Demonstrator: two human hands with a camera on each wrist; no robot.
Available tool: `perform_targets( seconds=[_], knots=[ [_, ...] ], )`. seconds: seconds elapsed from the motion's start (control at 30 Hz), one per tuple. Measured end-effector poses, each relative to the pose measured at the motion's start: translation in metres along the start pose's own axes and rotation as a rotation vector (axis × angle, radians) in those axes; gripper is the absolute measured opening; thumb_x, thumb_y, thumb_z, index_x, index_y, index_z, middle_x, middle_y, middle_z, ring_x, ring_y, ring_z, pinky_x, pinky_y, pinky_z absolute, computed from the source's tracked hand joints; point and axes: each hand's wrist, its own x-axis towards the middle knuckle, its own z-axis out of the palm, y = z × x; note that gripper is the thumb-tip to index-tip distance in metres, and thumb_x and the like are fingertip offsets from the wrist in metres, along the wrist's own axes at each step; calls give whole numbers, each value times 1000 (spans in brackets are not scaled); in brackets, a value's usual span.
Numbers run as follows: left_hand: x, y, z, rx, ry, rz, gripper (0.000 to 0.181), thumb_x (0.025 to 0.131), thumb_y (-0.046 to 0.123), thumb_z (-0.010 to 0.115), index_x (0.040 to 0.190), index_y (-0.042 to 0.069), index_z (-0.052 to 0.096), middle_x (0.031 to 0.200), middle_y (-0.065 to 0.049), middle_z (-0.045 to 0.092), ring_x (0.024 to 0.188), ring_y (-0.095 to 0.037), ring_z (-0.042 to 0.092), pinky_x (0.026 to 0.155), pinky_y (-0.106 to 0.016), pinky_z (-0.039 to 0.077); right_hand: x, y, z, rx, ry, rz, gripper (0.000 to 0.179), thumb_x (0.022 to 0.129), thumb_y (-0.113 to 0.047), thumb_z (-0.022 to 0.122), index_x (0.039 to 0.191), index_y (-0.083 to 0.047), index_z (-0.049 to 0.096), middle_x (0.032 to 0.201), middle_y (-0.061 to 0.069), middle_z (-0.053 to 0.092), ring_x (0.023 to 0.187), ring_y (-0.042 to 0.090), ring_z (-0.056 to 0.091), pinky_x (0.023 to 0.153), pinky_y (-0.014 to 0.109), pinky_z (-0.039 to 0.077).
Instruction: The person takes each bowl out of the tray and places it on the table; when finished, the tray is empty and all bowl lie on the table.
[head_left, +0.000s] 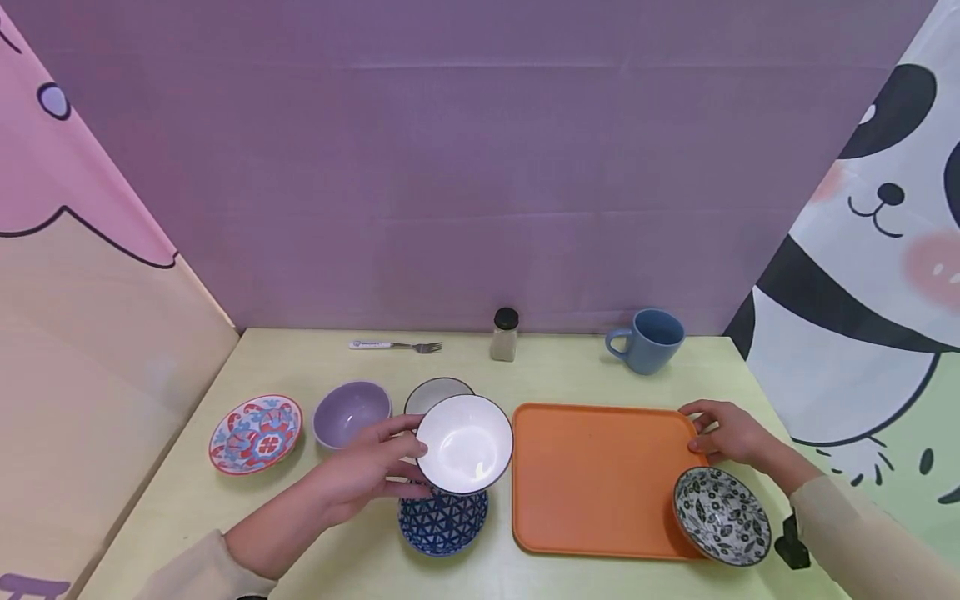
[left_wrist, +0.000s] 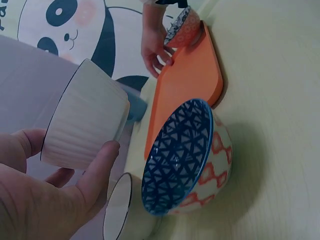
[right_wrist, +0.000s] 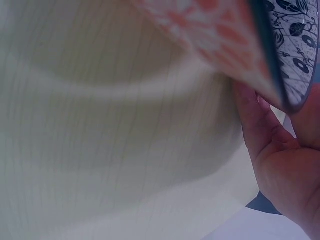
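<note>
My left hand (head_left: 367, 471) holds a white bowl (head_left: 465, 444) with a dark rim, raised and tilted; its ribbed outside shows in the left wrist view. Below it stands a blue-patterned bowl (head_left: 442, 523), red-patterned outside. Behind is another white bowl (head_left: 437, 392), partly covered by the held one. My right hand (head_left: 727, 433) grips the back right corner of an orange tray (head_left: 592, 483). Near that wrist, a bowl with black leaves inside (head_left: 722, 517) overlaps the tray's front right corner; its orange-patterned outside (right_wrist: 215, 30) appears in the right wrist view.
At the left are a red and blue patterned bowl (head_left: 257, 435) and a purple bowl (head_left: 352, 412). Along the back lie a fork (head_left: 397, 345), a black-lidded jar (head_left: 504, 335) and a blue mug (head_left: 648, 342). A purple backdrop (head_left: 480, 183) closes off the rear.
</note>
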Motion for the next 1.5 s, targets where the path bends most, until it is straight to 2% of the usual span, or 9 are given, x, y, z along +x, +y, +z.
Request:
perform_targets(
  seconds=[0.27,0.5,0.73,0.9,1.2,1.43,1.5],
  knots=[
    [-20,0,-22,-5,14,15,70,98,12,56,158,-5,22,120,-16,63,94,-27,72,93,-48,61,0,0,1,5,3,9,58,89,-2,75,141,4,51,111,20,57,87,25,63,75,42,66],
    [-37,-12,-41,-17,26,14,67,101,12,54,158,-5,24,122,-12,63,98,-29,73,93,-48,61,-1,-3,0,-1,-2,1,57,89,-1,75,140,4,51,111,20,57,87,25,63,75,42,66],
    [-55,-26,-62,-13,77,-8,70,103,14,54,160,-4,18,123,-10,63,103,-30,72,94,-47,61,-1,-4,0,-3,-1,-4,58,89,-2,76,141,5,51,111,20,57,87,25,63,75,42,66],
    [-62,-35,-73,-17,90,-1,70,103,13,53,160,-5,16,121,-7,64,104,-30,72,94,-47,61,-2,-3,-1,16,-5,-5,58,89,-2,75,141,5,50,111,21,56,87,26,63,74,43,66],
    [-74,-56,-94,-63,60,-3,56,105,10,50,156,-3,31,117,-6,67,103,-29,73,95,-46,60,0,2,2,34,-13,6,59,90,-2,74,143,5,49,113,21,57,88,25,65,75,43,66],
    [-81,-74,-108,-74,75,-52,64,105,9,51,157,-10,19,116,-8,66,103,-28,73,96,-47,60,1,2,0,34,-14,-1,58,89,-1,74,142,5,50,112,20,56,88,26,64,75,43,66],
    [-82,-79,-111,-84,85,-69,65,104,9,52,156,-10,20,115,-7,66,102,-28,73,95,-48,59,1,2,0,36,-15,-6,58,89,-1,74,142,6,50,112,20,56,88,26,64,75,43,66]
  ],
)
